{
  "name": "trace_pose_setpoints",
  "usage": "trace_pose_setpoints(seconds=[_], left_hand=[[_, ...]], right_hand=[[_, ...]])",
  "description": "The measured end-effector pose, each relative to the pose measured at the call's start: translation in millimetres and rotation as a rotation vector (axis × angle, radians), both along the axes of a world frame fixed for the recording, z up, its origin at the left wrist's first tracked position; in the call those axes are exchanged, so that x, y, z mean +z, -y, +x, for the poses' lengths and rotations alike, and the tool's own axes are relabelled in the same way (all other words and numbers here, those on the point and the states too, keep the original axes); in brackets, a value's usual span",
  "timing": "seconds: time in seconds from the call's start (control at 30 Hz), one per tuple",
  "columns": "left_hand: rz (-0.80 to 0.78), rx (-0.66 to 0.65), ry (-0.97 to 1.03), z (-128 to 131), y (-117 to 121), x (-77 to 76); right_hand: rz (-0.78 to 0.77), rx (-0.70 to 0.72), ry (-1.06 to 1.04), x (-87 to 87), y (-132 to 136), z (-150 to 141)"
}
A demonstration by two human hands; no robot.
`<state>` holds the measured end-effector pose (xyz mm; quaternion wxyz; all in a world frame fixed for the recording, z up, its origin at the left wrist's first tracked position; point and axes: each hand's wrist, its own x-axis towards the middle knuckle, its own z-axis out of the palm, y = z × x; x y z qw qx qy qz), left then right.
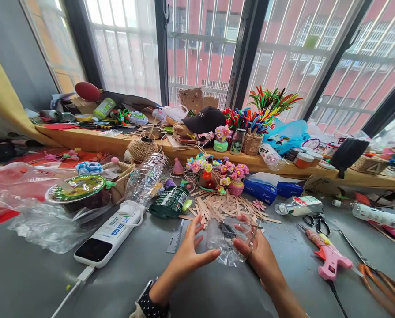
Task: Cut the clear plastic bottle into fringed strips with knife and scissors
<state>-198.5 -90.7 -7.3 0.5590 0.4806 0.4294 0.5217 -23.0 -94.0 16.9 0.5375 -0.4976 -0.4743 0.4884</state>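
Observation:
A clear, cut plastic bottle piece (229, 254) is in front of me, over the grey table. My right hand (258, 249) grips it from the right, fingers behind the see-through wall and thumb on the near side. On the other side, my left hand (192, 251) is open, its fingers spread and its thumb pointing at the plastic. Whether that thumb touches it I cannot tell. Just beyond both hands lies a heap of wooden craft sticks (217, 205). A clear ruler (175, 238) rests left of my left hand.
To the right lie a pink glue gun (329, 256), orange-handled scissors (379, 282), small black pliers (316, 223) and a clear bottle (299, 205). A white power bank (107, 238) with a cable, a green cut bottle (171, 202) and twine (142, 150) are leftward. Pipe cleaners (246, 119) crowd the sill.

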Motion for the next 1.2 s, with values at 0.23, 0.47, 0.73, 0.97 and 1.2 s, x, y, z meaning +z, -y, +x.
trace_pose_setpoints(seconds=[0.23, 0.47, 0.73, 0.97, 1.2], left_hand=[[0.135, -0.041, -0.162, -23, -5, 58.6], [0.044, -0.243, -0.209, -23, -12, 68.1], [0.088, -0.234, -0.305, -19, -13, 76.9], [-0.007, -0.046, -0.335, -17, -13, 55.9], [-0.025, 0.153, -0.093, -15, -22, 14.1]], right_hand=[[0.137, 0.200, 0.377, 9.7, 4, 7], [0.216, 0.233, 0.506, 17.0, 5, 9], [0.204, 0.247, 0.553, 12.1, 5, 7], [0.267, 0.178, 0.471, 15.8, 3, 9], [0.286, -0.120, 0.438, 16.1, 4, 12]])
